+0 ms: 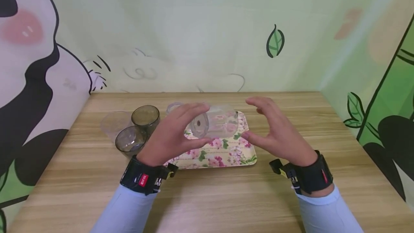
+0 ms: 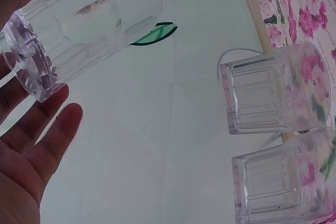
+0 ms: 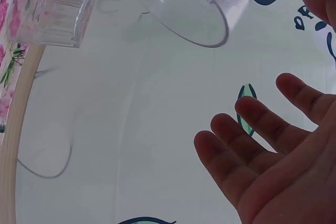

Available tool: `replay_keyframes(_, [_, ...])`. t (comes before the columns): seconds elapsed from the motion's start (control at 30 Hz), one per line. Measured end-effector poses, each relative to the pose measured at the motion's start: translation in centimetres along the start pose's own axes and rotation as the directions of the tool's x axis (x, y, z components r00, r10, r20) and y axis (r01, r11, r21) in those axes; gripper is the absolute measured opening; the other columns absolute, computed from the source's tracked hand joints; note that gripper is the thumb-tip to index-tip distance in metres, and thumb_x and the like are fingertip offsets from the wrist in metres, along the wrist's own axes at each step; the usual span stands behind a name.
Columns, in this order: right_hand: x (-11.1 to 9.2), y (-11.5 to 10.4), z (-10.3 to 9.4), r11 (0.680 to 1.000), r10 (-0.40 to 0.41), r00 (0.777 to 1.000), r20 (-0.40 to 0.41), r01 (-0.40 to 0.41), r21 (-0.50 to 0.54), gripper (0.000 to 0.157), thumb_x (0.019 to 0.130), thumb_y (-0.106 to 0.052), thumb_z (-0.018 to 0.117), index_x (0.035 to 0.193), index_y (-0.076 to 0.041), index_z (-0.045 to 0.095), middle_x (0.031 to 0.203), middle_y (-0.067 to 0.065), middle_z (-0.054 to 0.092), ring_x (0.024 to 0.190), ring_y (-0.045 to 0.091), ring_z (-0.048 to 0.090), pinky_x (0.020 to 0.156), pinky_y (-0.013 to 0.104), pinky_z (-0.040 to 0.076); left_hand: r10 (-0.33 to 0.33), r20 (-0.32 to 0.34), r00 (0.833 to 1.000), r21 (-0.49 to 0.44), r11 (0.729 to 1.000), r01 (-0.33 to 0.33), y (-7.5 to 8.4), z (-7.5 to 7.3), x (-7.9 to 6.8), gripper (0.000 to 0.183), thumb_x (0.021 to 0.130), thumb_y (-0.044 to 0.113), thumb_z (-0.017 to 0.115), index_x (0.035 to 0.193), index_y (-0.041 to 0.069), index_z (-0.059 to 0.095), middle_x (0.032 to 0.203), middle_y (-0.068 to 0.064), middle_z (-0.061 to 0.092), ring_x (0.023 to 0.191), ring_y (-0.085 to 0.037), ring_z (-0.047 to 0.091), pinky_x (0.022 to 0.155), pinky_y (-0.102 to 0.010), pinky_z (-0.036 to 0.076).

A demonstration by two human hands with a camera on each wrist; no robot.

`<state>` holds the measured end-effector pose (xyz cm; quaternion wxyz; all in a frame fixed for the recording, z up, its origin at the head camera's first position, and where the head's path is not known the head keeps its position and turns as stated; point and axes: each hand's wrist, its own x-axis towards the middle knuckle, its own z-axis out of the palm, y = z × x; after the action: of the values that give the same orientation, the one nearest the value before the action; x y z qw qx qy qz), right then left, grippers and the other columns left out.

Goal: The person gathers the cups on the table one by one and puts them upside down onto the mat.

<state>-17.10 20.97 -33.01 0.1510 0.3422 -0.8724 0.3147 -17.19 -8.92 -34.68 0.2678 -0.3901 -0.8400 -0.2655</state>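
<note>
The left hand (image 1: 171, 132) grips a clear tumbler (image 1: 221, 121) near its base, tipped sideways above the floral tray (image 1: 223, 159); the right hand (image 1: 279, 130), spread, is apart from its rim. A firm, even hold should prevent slipping.

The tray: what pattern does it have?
The tray has pink flowers with green leaves, clearest in the head view.
</note>
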Motion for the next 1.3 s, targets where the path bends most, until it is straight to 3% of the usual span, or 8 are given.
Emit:
replay_keyframes(0.3, [-0.1,0.2,-0.3,0.999,0.030,0.999,0.038,-0.028,-0.036,0.079,0.083,-0.024,0.081,0.149,-0.010,0.040,0.149,0.019,0.047,0.133,0.033,0.046,0.104,0.064,0.049,0.054,0.028,0.998,-0.022,0.998,-0.053,0.3,1.0,0.5,0.071,0.076,0.037,0.087,0.137,0.012,0.059,0.133,-0.011,0.064,0.122,-0.024,0.059,0.101,-0.044,0.058])
replay_keyframes(0.67, [0.5,0.0,-0.2,0.997,0.059,0.995,0.077,-0.056,-0.049,0.074,0.086,-0.033,0.078,0.147,-0.011,0.044,0.156,0.018,0.039,0.142,0.034,0.038,0.110,0.066,0.046,0.003,0.094,0.996,0.036,0.999,-0.007,-0.3,2.0,1.1,0.066,0.081,0.041,0.082,0.133,0.008,0.059,0.129,-0.015,0.065,0.121,-0.028,0.059,0.103,-0.048,0.057])
replay_keyframes(1.03, [0.0,0.2,-0.4,0.996,0.072,0.994,0.083,-0.067,-0.059,0.073,0.086,-0.031,0.078,0.147,-0.010,0.043,0.157,0.022,0.035,0.143,0.039,0.036,0.110,0.070,0.044,0.000,0.191,0.982,0.005,1.000,-0.001,-0.3,3.4,3.1,0.063,0.087,0.039,0.077,0.139,0.010,0.056,0.134,-0.013,0.064,0.127,-0.026,0.057,0.108,-0.046,0.054])
replay_keyframes(1.3, [0.0,0.4,-0.3,0.996,0.072,0.995,0.076,-0.068,-0.059,0.073,0.085,-0.030,0.079,0.146,-0.011,0.044,0.158,0.024,0.031,0.142,0.041,0.035,0.107,0.072,0.045,-0.009,0.234,0.972,-0.019,1.000,0.014,-0.5,4.5,3.7,0.062,0.088,0.040,0.075,0.140,0.011,0.055,0.137,-0.011,0.063,0.127,-0.027,0.056,0.109,-0.048,0.052])
